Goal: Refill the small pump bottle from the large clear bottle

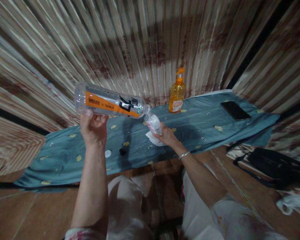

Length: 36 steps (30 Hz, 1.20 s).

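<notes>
My left hand (93,128) is closed around the base end of a large clear plastic bottle (110,101) with an orange and grey label. The bottle lies nearly level in the air, its neck tipped slightly down to the right. Its mouth meets the open top of a small clear bottle (153,123) with pink print, and whether liquid passes between them I cannot make out. My right hand (166,135) grips that small bottle, which leans to the left. Under it a white folded tissue (153,139) lies on the cloth. A white cap (108,153) and a black cap (122,152) lie near the front edge.
An orange pump bottle (177,95) stands at the back of the cloth-covered table (137,151). To the right lies a black phone (235,110). A black bag (272,165) rests beyond the table's right front. Striped curtains (140,43) hang behind.
</notes>
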### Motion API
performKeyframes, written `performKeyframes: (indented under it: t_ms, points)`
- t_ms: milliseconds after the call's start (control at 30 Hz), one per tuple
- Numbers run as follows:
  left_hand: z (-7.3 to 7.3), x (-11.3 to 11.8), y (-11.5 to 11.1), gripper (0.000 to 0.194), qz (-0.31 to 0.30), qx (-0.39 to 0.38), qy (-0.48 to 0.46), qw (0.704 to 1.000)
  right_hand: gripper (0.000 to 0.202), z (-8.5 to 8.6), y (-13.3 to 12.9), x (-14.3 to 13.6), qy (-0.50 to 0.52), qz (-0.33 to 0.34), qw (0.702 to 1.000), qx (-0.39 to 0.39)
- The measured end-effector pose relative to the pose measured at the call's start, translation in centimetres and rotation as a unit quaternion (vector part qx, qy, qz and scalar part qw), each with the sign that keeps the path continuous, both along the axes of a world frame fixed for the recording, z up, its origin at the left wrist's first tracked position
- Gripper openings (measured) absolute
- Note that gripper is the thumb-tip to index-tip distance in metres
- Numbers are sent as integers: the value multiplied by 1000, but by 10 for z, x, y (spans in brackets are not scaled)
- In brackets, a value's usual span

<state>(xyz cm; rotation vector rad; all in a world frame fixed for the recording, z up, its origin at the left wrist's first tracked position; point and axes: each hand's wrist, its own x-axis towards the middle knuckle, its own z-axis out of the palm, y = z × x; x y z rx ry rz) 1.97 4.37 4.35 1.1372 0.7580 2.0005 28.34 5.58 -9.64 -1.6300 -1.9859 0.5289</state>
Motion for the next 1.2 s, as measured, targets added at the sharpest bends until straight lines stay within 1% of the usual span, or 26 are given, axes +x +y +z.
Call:
performKeyframes:
  t_ms: [167, 367, 500, 567, 733, 867, 1000, 1200]
  points:
    - [4, 4, 0, 29, 11, -4, -14, 1000, 55, -2, 0, 0, -1, 3, 1000, 1]
    - [9, 5, 1, 22, 8, -2, 12, 1000, 54, -2, 0, 0, 2, 1, 1000, 2]
    - [13, 8, -1, 30, 7, -8, -7, 1000, 53, -3, 1, -1, 7, -5, 1000, 8]
    - [14, 9, -1, 31, 3, -4, -3, 1000, 53, -3, 1, -1, 9, -4, 1000, 7]
    - [14, 5, 1, 29, 9, -10, 29, 999, 54, -1, 0, 0, 0, 5, 1000, -2]
    - [13, 1, 5, 31, 0, -8, 54, 999, 54, 0, 0, 0, -3, 5, 1000, -2]
    - [14, 2, 7, 35, 5, -14, 34, 999, 53, 1, -1, -1, -10, -1, 1000, -5]
    - [16, 3, 9, 34, -4, -6, 22, 1000, 52, -2, -1, -1, -6, -3, 1000, 6]
